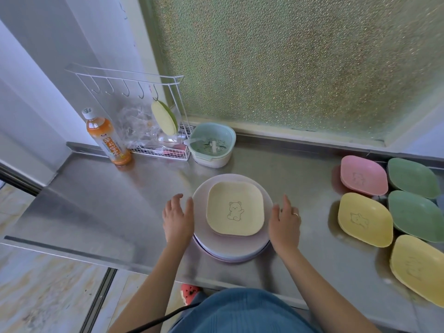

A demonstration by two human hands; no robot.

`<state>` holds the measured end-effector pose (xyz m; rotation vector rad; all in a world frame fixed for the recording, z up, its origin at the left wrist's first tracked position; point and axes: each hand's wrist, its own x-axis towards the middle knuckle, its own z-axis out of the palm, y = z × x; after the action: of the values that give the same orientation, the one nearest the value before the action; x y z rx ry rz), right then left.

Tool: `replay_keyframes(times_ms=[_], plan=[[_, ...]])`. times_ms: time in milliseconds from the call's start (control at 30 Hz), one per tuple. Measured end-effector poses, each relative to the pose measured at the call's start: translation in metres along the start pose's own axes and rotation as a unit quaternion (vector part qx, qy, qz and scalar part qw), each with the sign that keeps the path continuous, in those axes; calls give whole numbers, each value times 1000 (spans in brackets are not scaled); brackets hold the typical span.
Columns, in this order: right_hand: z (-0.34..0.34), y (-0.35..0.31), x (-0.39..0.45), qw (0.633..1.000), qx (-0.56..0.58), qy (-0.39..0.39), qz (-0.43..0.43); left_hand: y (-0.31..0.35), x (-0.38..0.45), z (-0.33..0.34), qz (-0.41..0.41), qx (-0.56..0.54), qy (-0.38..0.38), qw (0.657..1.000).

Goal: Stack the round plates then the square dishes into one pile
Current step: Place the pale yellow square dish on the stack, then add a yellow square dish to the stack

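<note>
Steel counter [125, 203] below frosted window [300, 68].

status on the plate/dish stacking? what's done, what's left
Done: round plates are piled, with one yellow square dish on top. In hand: nothing; left hand and right hand sit open beside the pile. Left: five square dishes at right, pink, two green, two yellow.

Brushed metal desk [120, 193], dull shine. Matt plastic square dishes [235, 209], smooth. Pebbled frosted glass window [300, 63]. White wire rack [168, 131]. Glossy plastic bottle [105, 138].
</note>
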<state>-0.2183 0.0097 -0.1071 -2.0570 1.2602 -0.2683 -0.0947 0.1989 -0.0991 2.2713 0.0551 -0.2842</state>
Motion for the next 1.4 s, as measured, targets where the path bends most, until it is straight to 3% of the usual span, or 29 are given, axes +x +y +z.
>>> replay_keyframes(times_ms=[100,167,333,733,967,1167,1400], plan=[[6,17,-1,992,96,-74,25,-3,6,5,-56,-170,-140,974],[6,17,-4,980,162,-114,32,1,1,9,-63,-228,-193,952],[0,20,-4,970,214,-110,33,7,-4,17,-59,-250,-205,944],[-69,80,49,981,172,-44,75,55,-34,97,-11,-234,-321,918],[-100,117,73,989,137,-21,61,79,-59,139,3,-227,-336,914],[-118,134,69,993,116,-18,11,84,-64,152,7,-209,-282,936],[-130,169,69,999,15,-34,26,76,-60,161,23,-166,-256,952]])
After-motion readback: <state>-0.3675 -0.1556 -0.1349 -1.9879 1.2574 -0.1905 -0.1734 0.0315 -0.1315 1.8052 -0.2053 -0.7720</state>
